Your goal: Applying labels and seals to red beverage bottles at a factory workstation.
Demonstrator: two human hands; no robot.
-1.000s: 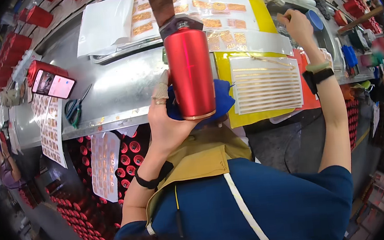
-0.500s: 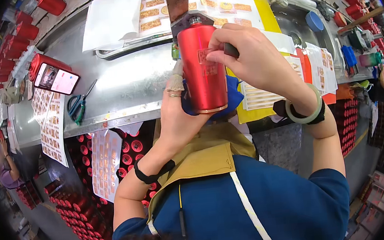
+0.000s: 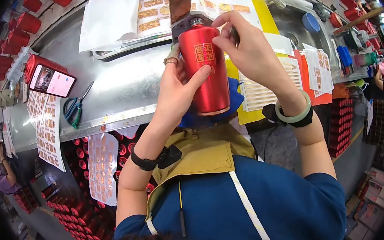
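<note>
One red bottle (scissors lie left) partly hides blue cloth.

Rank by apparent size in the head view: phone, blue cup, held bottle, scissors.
Largest to smallest:
1. held bottle
2. phone and scissors: similar spans, so not ranked
3. blue cup

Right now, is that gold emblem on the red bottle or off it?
On: the square gold emblem shows on the front of the red bottle, just above the thumb of the left hand.
</note>
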